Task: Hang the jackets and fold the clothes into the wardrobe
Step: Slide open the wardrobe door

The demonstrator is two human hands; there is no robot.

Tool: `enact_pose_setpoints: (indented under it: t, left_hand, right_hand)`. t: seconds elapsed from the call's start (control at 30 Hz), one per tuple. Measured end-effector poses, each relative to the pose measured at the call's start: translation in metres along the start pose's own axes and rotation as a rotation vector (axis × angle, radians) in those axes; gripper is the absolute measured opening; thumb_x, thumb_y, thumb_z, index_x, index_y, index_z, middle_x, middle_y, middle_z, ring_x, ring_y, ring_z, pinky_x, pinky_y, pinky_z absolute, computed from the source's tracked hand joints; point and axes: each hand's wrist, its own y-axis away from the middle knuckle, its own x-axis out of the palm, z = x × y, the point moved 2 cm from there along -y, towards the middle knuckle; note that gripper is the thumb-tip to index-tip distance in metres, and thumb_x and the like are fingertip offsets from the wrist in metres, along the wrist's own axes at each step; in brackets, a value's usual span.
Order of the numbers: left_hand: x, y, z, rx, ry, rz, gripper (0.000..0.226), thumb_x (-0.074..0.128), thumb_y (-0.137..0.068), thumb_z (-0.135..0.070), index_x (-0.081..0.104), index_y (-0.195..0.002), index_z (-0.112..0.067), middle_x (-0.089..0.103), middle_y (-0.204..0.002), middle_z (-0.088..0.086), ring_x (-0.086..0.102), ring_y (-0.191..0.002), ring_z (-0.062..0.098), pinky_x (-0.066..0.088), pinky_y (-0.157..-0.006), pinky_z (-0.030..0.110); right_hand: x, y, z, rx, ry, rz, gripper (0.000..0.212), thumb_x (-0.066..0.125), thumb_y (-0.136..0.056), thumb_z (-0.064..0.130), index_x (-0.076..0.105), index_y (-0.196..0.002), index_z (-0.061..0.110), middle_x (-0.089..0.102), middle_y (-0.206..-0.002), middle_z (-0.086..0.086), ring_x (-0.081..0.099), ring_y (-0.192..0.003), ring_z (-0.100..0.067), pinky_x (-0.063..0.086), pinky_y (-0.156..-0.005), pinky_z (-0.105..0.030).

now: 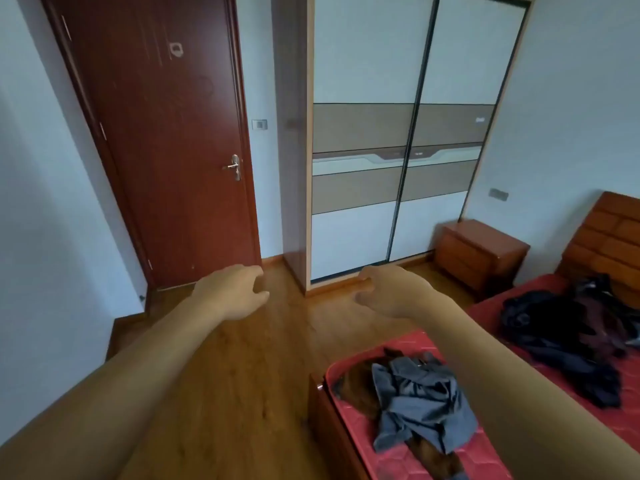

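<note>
Ahead, wardrobe (398, 133) doors closed; left hand (235, 292), right hand (391, 292) loosely curled, empty; clothes (422, 400) heaped on bed (485, 315)

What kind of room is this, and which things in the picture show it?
Most likely a home bedroom: a bed with a wooden headboard, a bedside cabinet next to it, and a tall wardrobe with sliding doors. Loose clothes lie on the bed.

Home bedroom: bed (485, 459) w/ red mattress, sliding-door wardrobe (398, 133), nightstand (479, 252)
</note>
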Motion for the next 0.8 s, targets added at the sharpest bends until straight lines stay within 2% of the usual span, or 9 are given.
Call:
enact_pose_setpoints:
  t: [0.23,0.37,0.47,0.67,0.8]
  left_hand:
    - [0.003,-0.054,0.111,-0.056,0.000,0.031,0.054,0.052,-0.099,-0.052,0.046,-0.148,-0.028,0.049,-0.151,-0.002,0.053,-0.133,0.021,0.052,-0.103,0.040]
    - [0.006,-0.085,0.158,-0.070,-0.014,0.065,0.058,0.052,-0.099,-0.052,0.044,-0.150,-0.026,0.048,-0.153,0.000,0.051,-0.135,0.021,0.050,-0.105,0.040]
    - [0.009,-0.110,0.181,-0.077,0.007,0.088,0.057,0.053,-0.099,-0.051,0.044,-0.150,-0.025,0.049,-0.152,0.000,0.052,-0.134,0.021,0.049,-0.105,0.040]
    - [0.018,-0.184,0.213,-0.097,0.012,0.113,0.056,0.053,-0.099,-0.050,0.045,-0.149,-0.026,0.049,-0.152,-0.001,0.051,-0.135,0.021,0.048,-0.107,0.043]
    - [0.025,-0.252,0.225,-0.109,0.003,0.124,0.055,0.053,-0.099,-0.050,0.045,-0.149,-0.027,0.048,-0.152,-0.001,0.050,-0.135,0.021,0.048,-0.107,0.044]
  right_hand:
    - [0.024,-0.103,0.071,-0.015,-0.021,0.016,0.044,0.053,-0.093,0.055,0.057,-0.127,0.027,0.065,-0.119,0.004,0.059,-0.101,-0.018,0.053,-0.089,-0.041]
    - [0.039,-0.153,0.105,-0.043,-0.034,0.029,0.029,0.051,-0.094,0.055,0.054,-0.111,0.032,0.061,-0.103,0.010,0.060,-0.092,-0.015,0.055,-0.084,-0.038]
    - [0.044,-0.187,0.118,-0.050,-0.017,0.058,0.030,0.050,-0.096,0.054,0.056,-0.110,0.029,0.065,-0.105,0.006,0.062,-0.092,-0.017,0.056,-0.084,-0.040]
    - [0.054,-0.271,0.123,-0.042,0.011,0.067,0.049,0.050,-0.099,0.053,0.053,-0.139,0.026,0.062,-0.133,0.000,0.060,-0.115,-0.024,0.051,-0.092,-0.039]
    - [0.062,-0.345,0.109,-0.035,-0.016,0.085,0.047,0.052,-0.100,0.048,0.051,-0.141,0.027,0.060,-0.139,0.001,0.059,-0.120,-0.024,0.050,-0.093,-0.037]
